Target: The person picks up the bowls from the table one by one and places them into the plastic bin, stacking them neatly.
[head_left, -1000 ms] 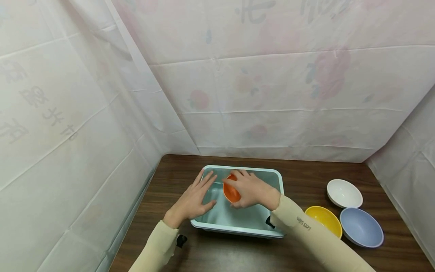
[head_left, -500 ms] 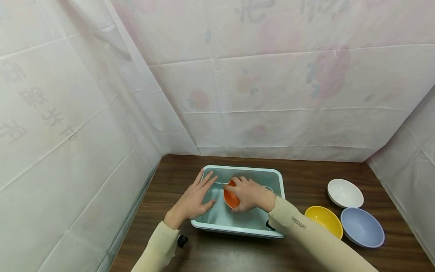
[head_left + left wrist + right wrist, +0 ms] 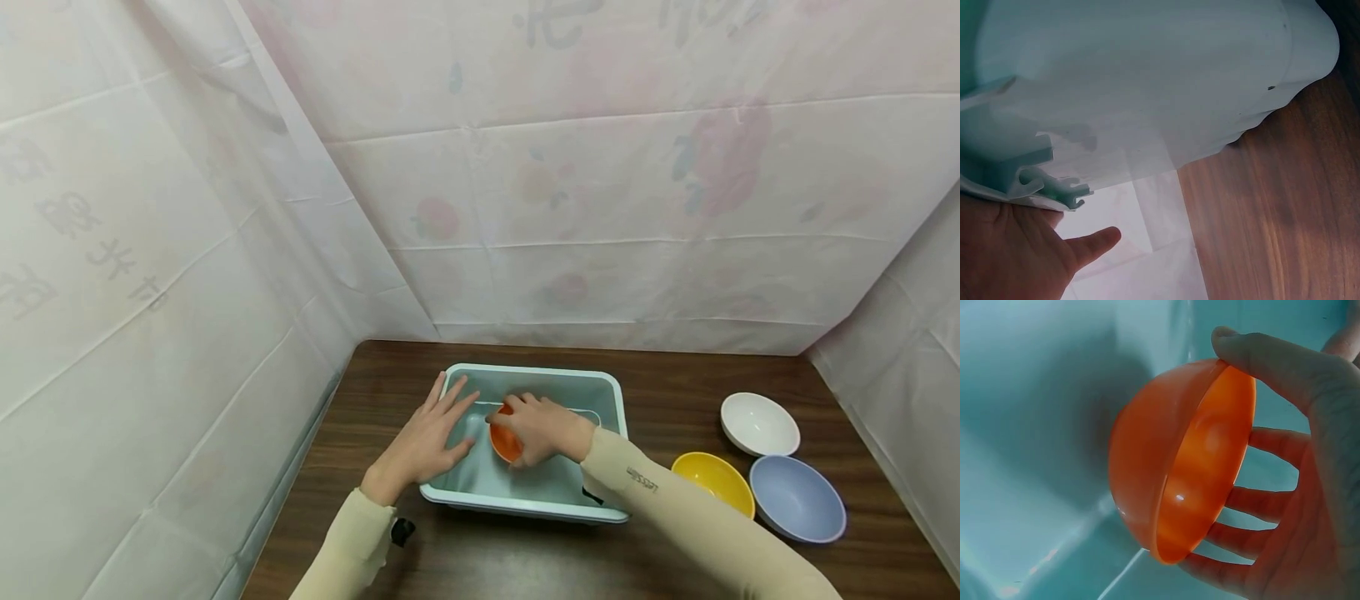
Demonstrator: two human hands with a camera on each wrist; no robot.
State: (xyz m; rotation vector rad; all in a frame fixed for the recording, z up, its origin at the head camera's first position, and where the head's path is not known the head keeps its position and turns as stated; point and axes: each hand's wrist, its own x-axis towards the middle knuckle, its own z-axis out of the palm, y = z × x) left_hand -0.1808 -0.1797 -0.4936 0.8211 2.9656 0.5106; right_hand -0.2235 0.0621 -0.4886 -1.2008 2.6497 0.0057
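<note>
My right hand (image 3: pixel 542 429) grips the rim of an orange bowl (image 3: pixel 1147 450), inside a pale blue-green basin (image 3: pixel 525 505). In the right wrist view the thumb lies at one end of the rim and the fingers are spread along it. The bowl is tilted on its side, its hollow turned toward the palm. Whether it touches the basin floor I cannot tell. My left hand (image 3: pixel 416 446) lies at the basin's left rim with its fingers spread. In the left wrist view the thumb sticks out beside the basin's edge, and the other fingers are mostly hidden.
On the right of the brown wooden table (image 3: pixel 360 542) stand a white bowl (image 3: pixel 760 424), a yellow bowl (image 3: pixel 712 482) and a blue bowl (image 3: pixel 797 500), close together. Pale printed sheets (image 3: pixel 525 208) hang behind and at both sides. A thin white line crosses inside the basin.
My right hand has shifted slightly toward me and down inside the basin, carrying the orange bowl. The left hand stays at the basin's rim.
</note>
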